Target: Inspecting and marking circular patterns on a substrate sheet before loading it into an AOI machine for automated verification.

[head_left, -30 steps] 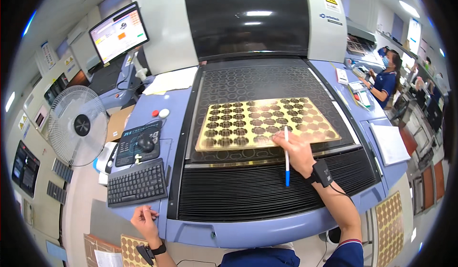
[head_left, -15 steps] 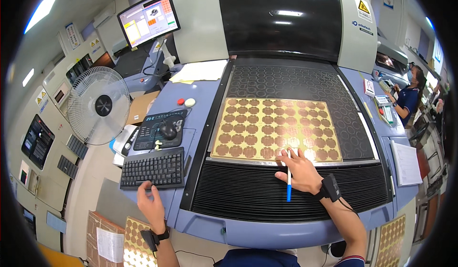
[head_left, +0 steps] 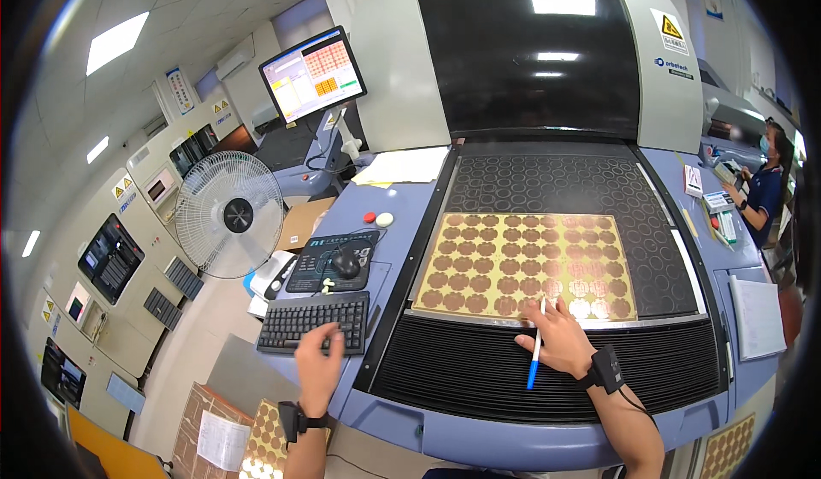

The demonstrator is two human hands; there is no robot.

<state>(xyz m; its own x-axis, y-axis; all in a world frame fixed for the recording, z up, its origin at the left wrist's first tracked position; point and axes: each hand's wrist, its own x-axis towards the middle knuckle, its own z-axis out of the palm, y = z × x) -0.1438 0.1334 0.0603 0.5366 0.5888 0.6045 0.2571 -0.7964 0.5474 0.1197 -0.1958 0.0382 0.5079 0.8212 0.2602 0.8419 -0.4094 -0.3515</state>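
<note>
A gold-and-copper circuit board panel [head_left: 492, 265], patterned with rows of rounded copper shapes, lies flat on the machine's black bed [head_left: 547, 180]. At its front edge rests my right hand [head_left: 558, 340], fingertips on the panel, with a white pen with a blue end [head_left: 536, 361] held between the fingers. The pen's blue end points toward me. My left hand [head_left: 320, 363] hovers at the front edge of the black keyboard [head_left: 312, 322]. Its fingers are loosely curled, slightly blurred, with nothing seen in them. Both wrists wear black straps with small boxes.
Behind the keyboard are a black mouse [head_left: 345, 263], its pad, and red and white round buttons [head_left: 384, 220]. A monitor [head_left: 314, 75] and a fan [head_left: 229, 215] stand left. On the right lie a notebook [head_left: 758, 316] and small boxes [head_left: 718, 203]; a co-worker [head_left: 764, 186] stands beyond.
The whole view has shifted, so the scene sits farther right and lower. My left hand has moved slightly along the keyboard toward its right end. The monitor's display has changed. The right hand stays at the panel edge.
</note>
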